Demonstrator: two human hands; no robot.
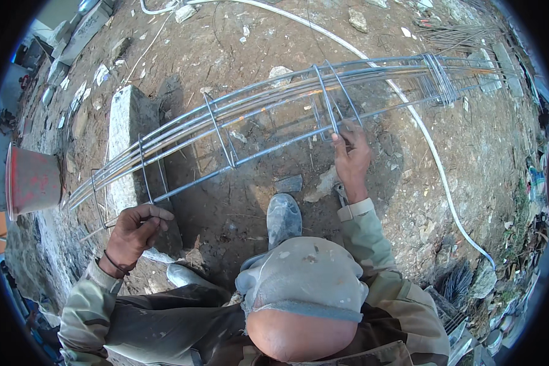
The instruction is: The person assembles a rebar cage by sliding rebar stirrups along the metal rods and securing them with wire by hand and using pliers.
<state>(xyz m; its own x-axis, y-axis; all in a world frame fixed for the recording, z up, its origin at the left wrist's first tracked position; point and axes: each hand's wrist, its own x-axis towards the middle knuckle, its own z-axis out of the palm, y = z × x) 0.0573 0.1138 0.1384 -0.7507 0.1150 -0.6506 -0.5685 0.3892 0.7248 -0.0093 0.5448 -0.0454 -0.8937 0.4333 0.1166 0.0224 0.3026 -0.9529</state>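
A long cage of steel reinforcing bars (250, 110) stretches across in front of me, with rectangular wire stirrups set around the bars. My right hand (352, 160) has its fingers closed on the lower corner of a stirrup (326, 100), right of the cage's middle. Beside the near bar's left end is my left hand (137, 235), fingers bent toward the thumb; anything between them is too small to make out. The cage's left part lies over a pale concrete block (123, 134). More stirrups (438, 79) are bunched together near the right end.
A red-stained bucket (35, 182) stands at the far left. A white hose (430, 134) curves over the dirt ground on the right. Loose rods (454, 38) lie at the back right, dark wire (454, 283) at the lower right. My shoe (283, 216) is below the cage.
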